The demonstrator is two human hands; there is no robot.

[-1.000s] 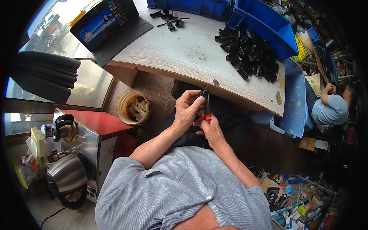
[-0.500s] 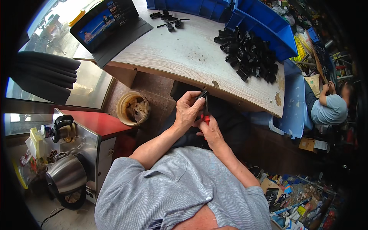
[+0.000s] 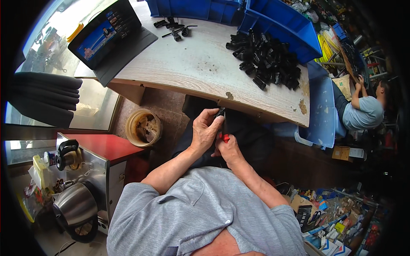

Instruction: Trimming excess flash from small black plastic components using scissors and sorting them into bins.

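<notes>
My left hand (image 3: 205, 129) is closed around a small black part (image 3: 220, 112) that sticks out above its fingers, just below the edge of the wooden table (image 3: 200, 68). My right hand (image 3: 227, 147) is pressed against it from the right and grips a tool with a red handle (image 3: 223, 137). Most of the tool is hidden between the two hands. A heap of black plastic parts (image 3: 267, 62) lies on the table's far right, and a few more black parts (image 3: 173, 29) lie at its far side.
A tablet with a lit screen (image 3: 106, 36) leans at the table's left end. Blue bins (image 3: 277, 21) stand at the back. A brown bucket (image 3: 143, 127) sits on the floor. A red-topped cabinet (image 3: 102, 147) and kettles (image 3: 74, 205) are at left. Another person (image 3: 363, 111) sits at right.
Both hands have stayed together below the table edge. The black part has shifted only slightly in my left hand.
</notes>
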